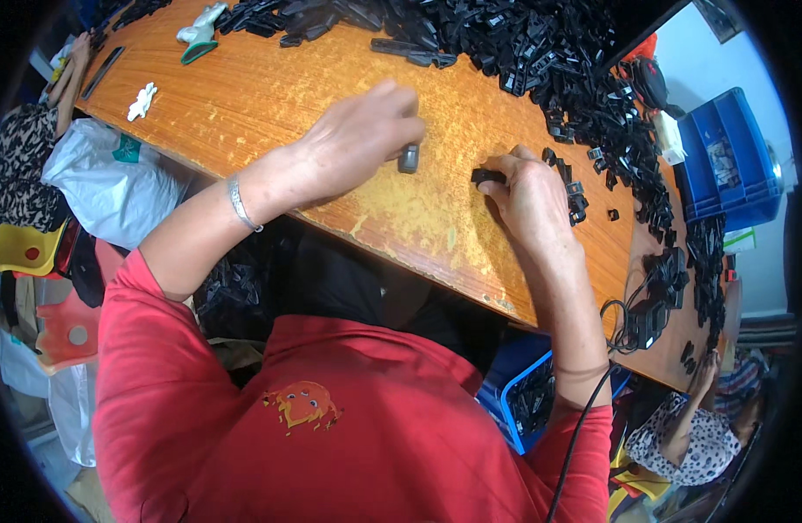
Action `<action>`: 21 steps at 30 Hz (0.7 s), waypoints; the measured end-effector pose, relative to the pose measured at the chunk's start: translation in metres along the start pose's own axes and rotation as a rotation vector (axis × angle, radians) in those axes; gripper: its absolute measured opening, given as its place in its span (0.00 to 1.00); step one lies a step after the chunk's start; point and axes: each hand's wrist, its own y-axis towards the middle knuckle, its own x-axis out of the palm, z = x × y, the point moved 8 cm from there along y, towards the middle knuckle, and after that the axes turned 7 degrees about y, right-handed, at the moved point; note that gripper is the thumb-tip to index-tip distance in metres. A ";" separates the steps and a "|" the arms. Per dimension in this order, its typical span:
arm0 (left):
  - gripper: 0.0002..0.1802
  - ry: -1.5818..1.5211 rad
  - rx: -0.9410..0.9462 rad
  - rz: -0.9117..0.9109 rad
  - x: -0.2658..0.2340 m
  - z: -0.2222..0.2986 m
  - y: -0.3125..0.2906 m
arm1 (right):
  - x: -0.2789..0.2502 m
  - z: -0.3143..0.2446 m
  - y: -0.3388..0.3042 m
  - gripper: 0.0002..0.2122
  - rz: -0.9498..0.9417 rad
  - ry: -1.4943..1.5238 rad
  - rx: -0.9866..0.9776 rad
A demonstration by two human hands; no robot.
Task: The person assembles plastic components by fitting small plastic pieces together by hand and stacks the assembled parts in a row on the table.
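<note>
A small grey plastic part (408, 159) is pinched by the left hand (366, 131) mid-counter (270, 96); a black clip (487, 177) is gripped by the right hand (532, 196). Risk: misaligned pressing could let either slip.

I see a worn orange wooden table (270, 96); black plastic parts (540, 44) heaped from twelve to three o'clock, a white scrap (142, 100) at ten.
</note>
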 end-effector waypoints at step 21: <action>0.15 -0.145 -0.148 0.070 0.004 -0.017 -0.016 | 0.026 -0.026 0.018 0.12 0.211 0.295 -0.154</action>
